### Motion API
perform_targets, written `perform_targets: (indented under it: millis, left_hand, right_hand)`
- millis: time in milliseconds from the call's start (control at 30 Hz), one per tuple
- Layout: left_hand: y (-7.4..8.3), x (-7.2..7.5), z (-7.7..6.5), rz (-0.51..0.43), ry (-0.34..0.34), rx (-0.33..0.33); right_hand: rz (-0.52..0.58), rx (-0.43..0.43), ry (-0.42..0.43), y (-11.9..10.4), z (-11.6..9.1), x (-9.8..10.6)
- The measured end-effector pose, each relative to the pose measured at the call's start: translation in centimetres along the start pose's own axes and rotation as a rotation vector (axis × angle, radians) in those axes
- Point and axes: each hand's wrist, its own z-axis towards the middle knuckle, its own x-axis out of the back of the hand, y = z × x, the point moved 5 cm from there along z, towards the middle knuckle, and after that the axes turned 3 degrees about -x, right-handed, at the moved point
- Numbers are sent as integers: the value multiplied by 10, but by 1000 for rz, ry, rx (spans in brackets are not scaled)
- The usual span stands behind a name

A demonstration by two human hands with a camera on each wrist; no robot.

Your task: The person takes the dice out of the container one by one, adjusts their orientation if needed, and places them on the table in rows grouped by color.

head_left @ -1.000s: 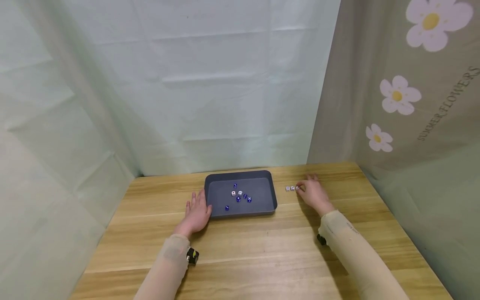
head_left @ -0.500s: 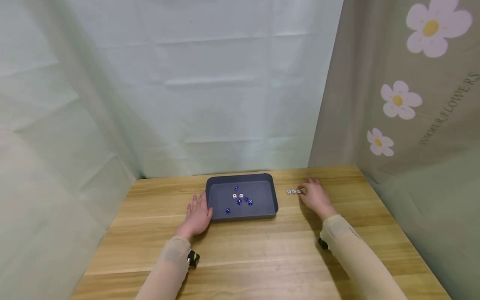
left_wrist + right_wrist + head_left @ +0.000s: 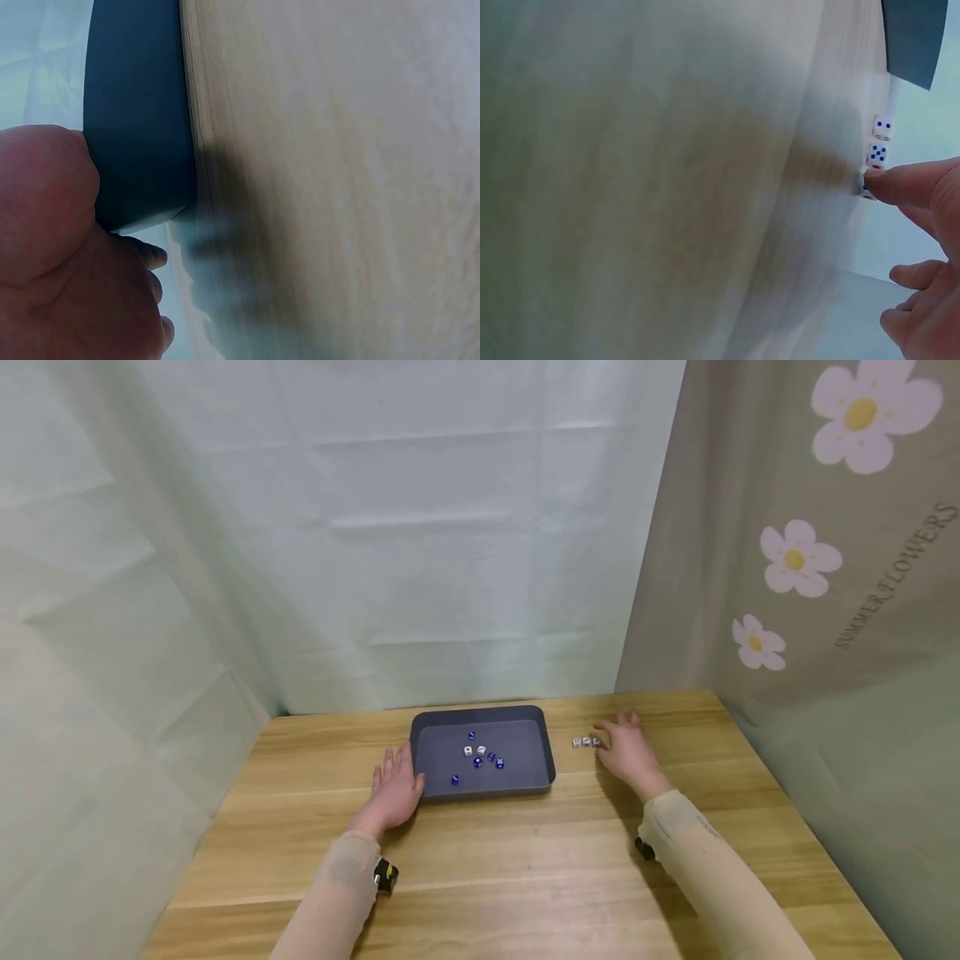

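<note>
My left hand (image 3: pixel 392 793) rests with fingers spread against the left wall of a dark grey tray (image 3: pixel 480 791); in the left wrist view, its thumb lies by the tray's side (image 3: pixel 139 112). Several blue dice (image 3: pixel 477 762) and two white dice (image 3: pixel 468 751) lie scattered inside. Right of the tray, three white dice stand in a row: a left die (image 3: pixel 577 742), a middle die (image 3: pixel 587 742) and a right die (image 3: pixel 596 742). Beside the right die is my right hand (image 3: pixel 630 756), thumb and forefinger parted around it. The thumb partly covers that die (image 3: pixel 867 187) in the right wrist view.
All this lies on a wooden table (image 3: pixel 510 877). Pale curtains (image 3: pixel 450 543) hang behind and to the left. A curtain with printed flowers (image 3: pixel 795 560) hangs on the right. A small black device (image 3: pixel 386 877) sits at the left wrist.
My right thumb and forefinger have parted from around the right die, which now shows more fully at the end of the row. My left hand and the tray have stayed put.
</note>
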Motion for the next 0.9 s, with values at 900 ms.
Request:
perform_targets:
  millis: [900]
  left_hand:
    - [-1,-7,3,-10,16,-2]
  right_hand:
    - [75,174,85,-63,-5,-13]
